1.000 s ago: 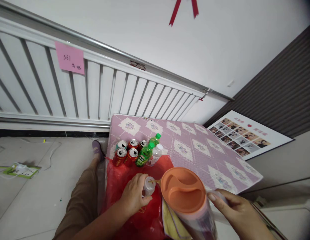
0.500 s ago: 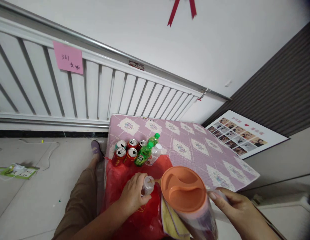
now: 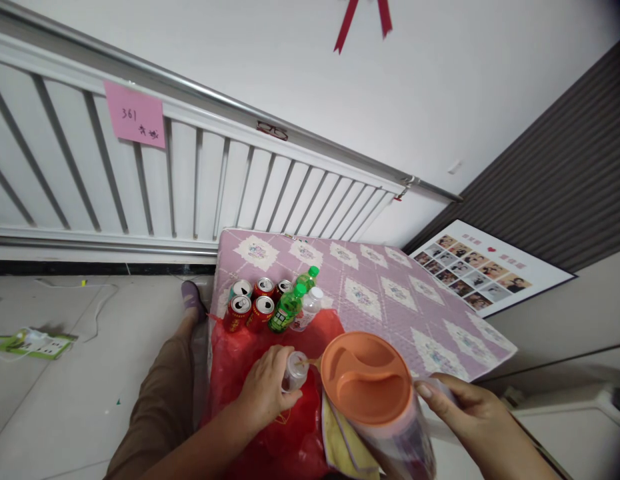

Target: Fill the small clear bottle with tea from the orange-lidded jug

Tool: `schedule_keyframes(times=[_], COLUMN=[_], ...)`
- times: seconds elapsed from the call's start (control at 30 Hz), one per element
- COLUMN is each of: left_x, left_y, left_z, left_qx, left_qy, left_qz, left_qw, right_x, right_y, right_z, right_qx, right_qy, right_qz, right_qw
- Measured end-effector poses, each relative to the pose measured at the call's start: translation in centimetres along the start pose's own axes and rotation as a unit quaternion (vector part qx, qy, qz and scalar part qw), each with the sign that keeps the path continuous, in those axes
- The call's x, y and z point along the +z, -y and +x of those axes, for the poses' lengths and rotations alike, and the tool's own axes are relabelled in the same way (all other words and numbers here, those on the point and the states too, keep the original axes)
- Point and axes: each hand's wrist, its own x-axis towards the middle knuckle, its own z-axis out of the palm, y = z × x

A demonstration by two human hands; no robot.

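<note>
My left hand is wrapped round a small clear cup, its open mouth facing up. My right hand grips the handle of a clear pitcher with an orange lid. The pitcher is tilted left, its spout close to the cup. A thin brownish stream runs from the spout into the cup. Below them lie a red plastic sheet and a folded yellow cloth, partly hidden by the pitcher.
Several open drink cans, green-capped bottles and a white-capped clear bottle stand together beyond my left hand. A purple quilted cover lies under them. A white radiator runs behind; a photo board leans at right.
Almost nothing differs. Both hands keep their places with the cup and pitcher, and the stream continues; the view has shifted very slightly.
</note>
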Motion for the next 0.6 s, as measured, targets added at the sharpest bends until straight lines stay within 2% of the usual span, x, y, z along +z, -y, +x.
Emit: schedule_keyframes(times=[0.3, 0.6], left_x=[-0.2, 0.0], left_y=[-0.1, -0.1], left_z=[-0.1, -0.1], left_qx=[0.001, 0.001], left_qy=[0.004, -0.004], left_qz=[0.0, -0.001], left_qw=[1.0, 1.0], right_x=[0.0, 0.0], right_y=[0.2, -1.1], right_z=[0.0, 0.1], right_qx=[-0.007, 0.016], right_qy=[-0.002, 0.02], right_qz=[0.0, -0.017], right_qw=[1.0, 1.0])
